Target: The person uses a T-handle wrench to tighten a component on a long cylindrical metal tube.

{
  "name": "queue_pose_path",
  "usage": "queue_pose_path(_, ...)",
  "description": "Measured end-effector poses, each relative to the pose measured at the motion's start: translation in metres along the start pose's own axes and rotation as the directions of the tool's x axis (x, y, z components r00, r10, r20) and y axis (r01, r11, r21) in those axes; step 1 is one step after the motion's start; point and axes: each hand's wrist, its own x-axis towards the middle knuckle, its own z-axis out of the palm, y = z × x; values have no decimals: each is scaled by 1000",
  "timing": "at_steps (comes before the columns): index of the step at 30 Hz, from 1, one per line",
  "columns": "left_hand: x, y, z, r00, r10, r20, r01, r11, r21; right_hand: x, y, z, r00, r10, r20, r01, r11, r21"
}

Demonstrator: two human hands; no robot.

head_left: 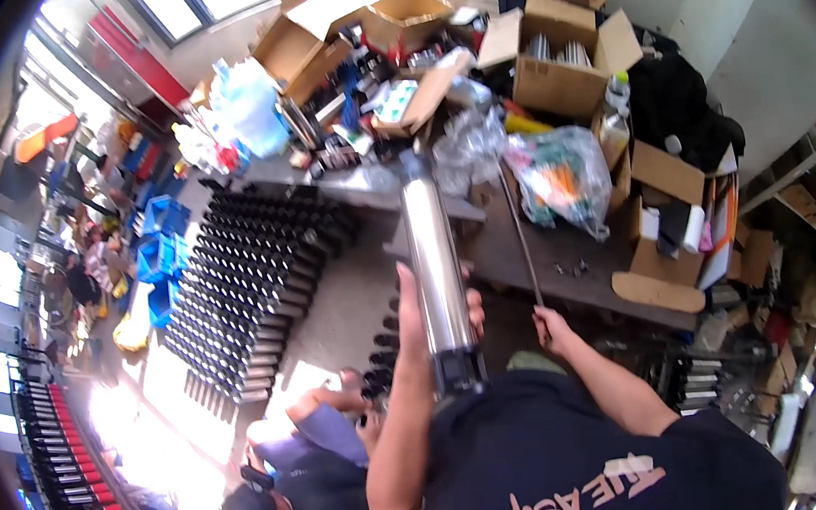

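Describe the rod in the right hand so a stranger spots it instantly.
Find the dark table heaped with boxes. Near its front edge, the right hand grips the rod. It's long and thin, unlike the thick silver cylinder in the left hand.

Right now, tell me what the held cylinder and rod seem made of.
Cylinder: probably polished metal, judging by its bright, mirror-like streaks; its black lower end could be plastic or painted metal. Rod: likely dull metal, being slim, straight and dark, but unconfirmed.
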Motion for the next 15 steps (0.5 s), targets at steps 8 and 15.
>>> queue_pose_path(8,-12,29,42,941,242,-238,-97,863,496,-1,-5,37,986,113,-119,-101,990,102)
queue_pose_path(15,-8,37,59,965,231,-121,-152,874,461,17,-9,38,987,-9,-158,24,995,92)
